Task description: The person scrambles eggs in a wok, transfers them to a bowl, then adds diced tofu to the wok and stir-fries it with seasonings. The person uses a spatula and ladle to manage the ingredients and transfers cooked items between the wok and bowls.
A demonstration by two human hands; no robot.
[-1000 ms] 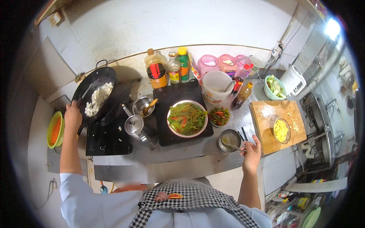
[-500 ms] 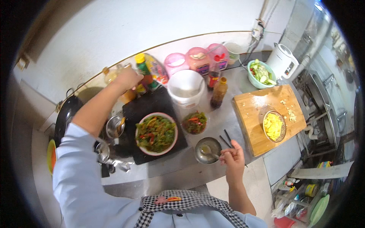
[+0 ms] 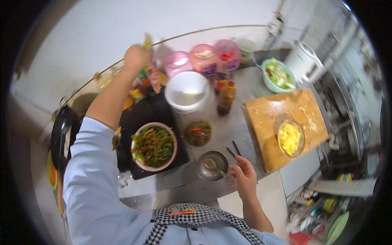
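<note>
My left hand (image 3: 136,58) is raised at the back left, against the wall, above the bottles and packets. Its fingers are closed. A blurred yellow thing (image 3: 148,41) pokes out past them; its kind is not clear. A green bottle (image 3: 142,76) shows partly below the hand. At the front edge of the counter my right hand (image 3: 245,178) grips the handle of a spoon (image 3: 221,172). The spoon's bowl rests in a small metal bowl (image 3: 200,171) with a little liquid. Dark chopsticks (image 3: 233,150) lie partly beneath my right hand.
A pink-rimmed bowl of mixed greens (image 3: 155,143) stands on a black board. Beyond it are a white tub (image 3: 188,92), pink canisters (image 3: 204,57) and a brown sauce bottle (image 3: 226,100). On the right, a cutting board (image 3: 261,122) carries a yellow-filled bowl (image 3: 290,139). A wok (image 3: 61,134) sits left.
My left hand has risen from among the bottles toward the wall, with the yellow thing at its fingers. My right hand stays on the spoon. The whole view has shifted slightly.
</note>
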